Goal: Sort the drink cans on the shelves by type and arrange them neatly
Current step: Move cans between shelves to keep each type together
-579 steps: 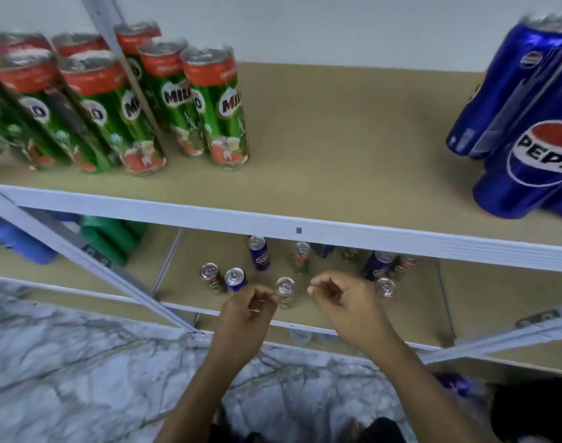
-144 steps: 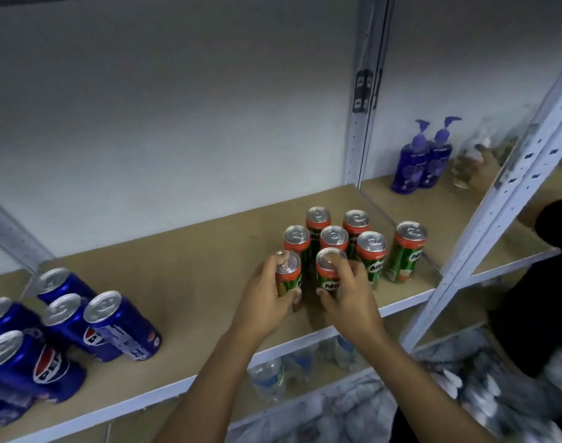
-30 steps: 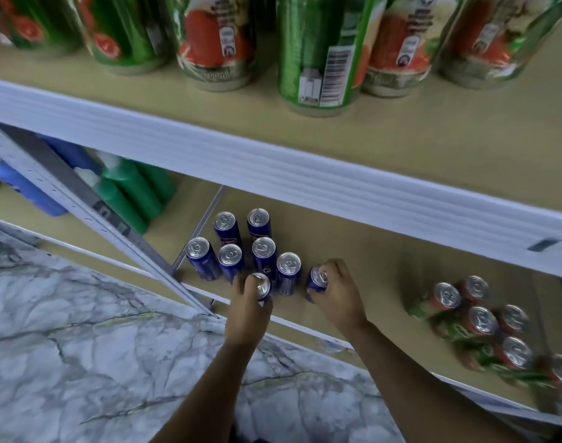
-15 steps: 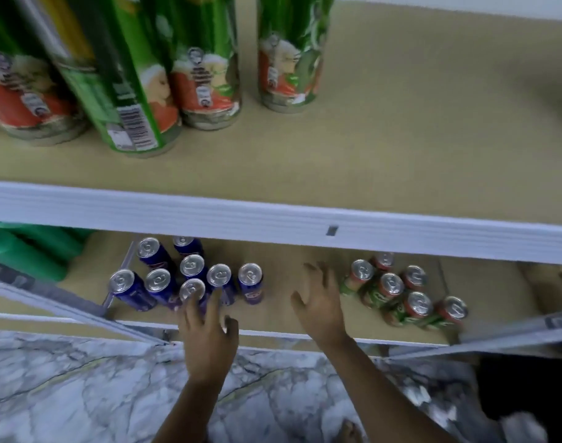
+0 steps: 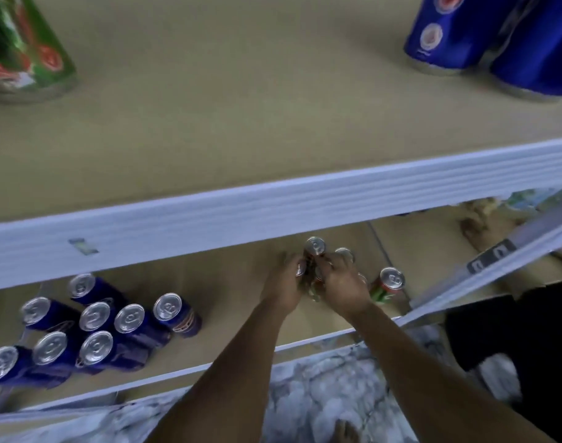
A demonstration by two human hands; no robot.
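At the bottom of the frame, over the marbled floor, we see two bare forearms reaching up and inward to the lower shelf. Both hands meet right of centre, at the cluster of green cans. The left hand has its fingers curled round a can at the cluster's left side; the right hand is curled over the cans at its right side. Which can each holds we cannot tell, as the hands hide most of the group. We judge the two-sided hold is meant to press these cans into a tight block. One green can stands just beside the right hand, apart from the rest, probably awaiting the same treatment.

At lower left the blue cans stand packed together on the same shelf, well apart from the green ones, evidently sorted by type.

Farther off, the upper shelf carries a large green can at upper left and large blue cans at upper right, kept at opposite ends.
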